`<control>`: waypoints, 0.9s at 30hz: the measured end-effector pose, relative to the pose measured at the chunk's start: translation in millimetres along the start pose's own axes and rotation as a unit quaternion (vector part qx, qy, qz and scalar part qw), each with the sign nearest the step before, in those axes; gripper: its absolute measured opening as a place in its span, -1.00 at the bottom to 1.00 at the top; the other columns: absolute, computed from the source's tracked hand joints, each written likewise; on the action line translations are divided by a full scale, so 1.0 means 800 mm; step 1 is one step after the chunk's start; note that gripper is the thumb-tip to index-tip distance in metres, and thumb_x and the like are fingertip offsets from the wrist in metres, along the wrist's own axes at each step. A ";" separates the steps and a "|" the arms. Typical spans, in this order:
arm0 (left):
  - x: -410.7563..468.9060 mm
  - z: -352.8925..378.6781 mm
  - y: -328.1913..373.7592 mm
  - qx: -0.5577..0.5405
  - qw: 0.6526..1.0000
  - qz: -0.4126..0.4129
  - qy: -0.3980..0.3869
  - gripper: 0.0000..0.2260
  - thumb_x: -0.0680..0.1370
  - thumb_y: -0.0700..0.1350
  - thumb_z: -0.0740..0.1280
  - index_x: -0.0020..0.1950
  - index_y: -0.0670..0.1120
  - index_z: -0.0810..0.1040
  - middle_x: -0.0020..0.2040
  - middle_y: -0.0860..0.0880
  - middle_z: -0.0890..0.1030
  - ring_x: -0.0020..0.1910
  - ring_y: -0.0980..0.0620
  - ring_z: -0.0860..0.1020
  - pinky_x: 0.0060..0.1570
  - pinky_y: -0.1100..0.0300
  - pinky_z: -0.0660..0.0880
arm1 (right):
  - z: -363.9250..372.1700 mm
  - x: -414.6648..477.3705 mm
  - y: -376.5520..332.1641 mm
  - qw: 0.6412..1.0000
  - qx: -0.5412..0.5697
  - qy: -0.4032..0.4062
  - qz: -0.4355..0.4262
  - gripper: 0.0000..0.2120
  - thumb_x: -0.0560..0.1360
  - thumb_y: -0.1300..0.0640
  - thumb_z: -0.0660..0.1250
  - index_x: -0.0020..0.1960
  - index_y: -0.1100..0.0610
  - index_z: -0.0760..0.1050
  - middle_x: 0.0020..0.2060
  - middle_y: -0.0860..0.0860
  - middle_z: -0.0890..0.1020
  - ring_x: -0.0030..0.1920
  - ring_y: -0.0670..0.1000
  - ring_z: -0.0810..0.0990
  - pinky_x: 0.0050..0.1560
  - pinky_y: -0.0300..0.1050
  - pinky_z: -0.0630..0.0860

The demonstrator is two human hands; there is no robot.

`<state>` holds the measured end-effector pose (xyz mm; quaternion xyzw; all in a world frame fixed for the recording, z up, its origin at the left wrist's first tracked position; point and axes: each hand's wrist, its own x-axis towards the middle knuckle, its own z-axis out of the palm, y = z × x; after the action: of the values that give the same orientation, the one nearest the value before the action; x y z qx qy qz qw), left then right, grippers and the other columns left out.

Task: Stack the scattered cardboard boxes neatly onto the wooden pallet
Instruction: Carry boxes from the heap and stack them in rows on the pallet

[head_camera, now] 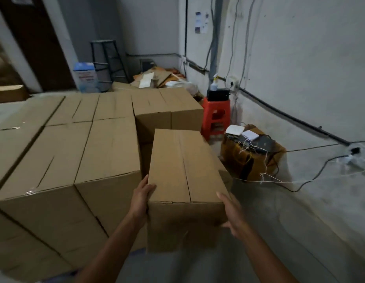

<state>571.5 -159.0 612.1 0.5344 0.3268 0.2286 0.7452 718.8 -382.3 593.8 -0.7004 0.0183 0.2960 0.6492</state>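
Observation:
I hold a long brown cardboard box (181, 172) in front of me, its taped seam running away from me. My left hand (141, 198) presses its left side near the front corner and my right hand (231, 213) grips its right front corner. To the left stands a tight stack of same-sized cardboard boxes (75, 152), several across and at least two layers high. Another pair of boxes (167, 105) stands behind the held box, with a lower gap between them and the stack. The pallet under the stack is hidden.
A red plastic stool (216, 117) with a black device and spray bottle stands by the right wall. Next to it is an orange box (251, 158) carrying routers, with cables (312, 178) trailing over the concrete floor. A black metal stool (108, 60) and flattened cardboard lie at the back.

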 end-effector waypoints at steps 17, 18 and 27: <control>0.053 0.022 -0.072 0.040 0.965 0.015 0.260 -0.84 0.61 -0.22 0.34 0.17 -0.07 0.57 0.21 -0.15 0.58 0.21 -0.11 0.53 0.22 -0.01 0.48 | 0.051 0.121 0.009 0.984 -0.148 -0.090 -0.045 -0.39 0.67 0.14 0.22 0.64 0.02 0.04 0.57 0.09 0.26 0.52 0.15 0.31 0.41 0.12 0.37; 0.057 0.021 -0.070 0.052 0.966 0.023 0.252 -0.85 0.60 -0.21 0.36 0.13 -0.02 0.57 0.20 -0.14 0.58 0.20 -0.11 0.55 0.23 -0.06 0.51 | 0.058 0.127 0.004 0.982 -0.155 -0.089 -0.053 -0.38 0.68 0.15 0.22 0.65 0.01 0.02 0.58 0.08 0.24 0.52 0.15 0.30 0.40 0.11 0.38; 0.110 -0.004 -0.075 0.377 0.906 0.110 0.157 -0.73 0.57 0.06 0.41 0.23 0.07 0.52 0.25 0.04 0.46 0.11 0.10 0.51 0.10 0.14 0.56 | 0.100 0.202 -0.028 0.957 -0.259 -0.088 -0.094 -0.39 0.69 0.17 0.18 0.65 0.05 -0.03 0.57 0.10 0.26 0.41 0.15 0.44 0.15 -0.09 0.46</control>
<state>628.8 -115.9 533.8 0.7652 0.4408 0.2495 0.3974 829.6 -247.3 544.5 -0.8141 -0.1825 0.2887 0.4696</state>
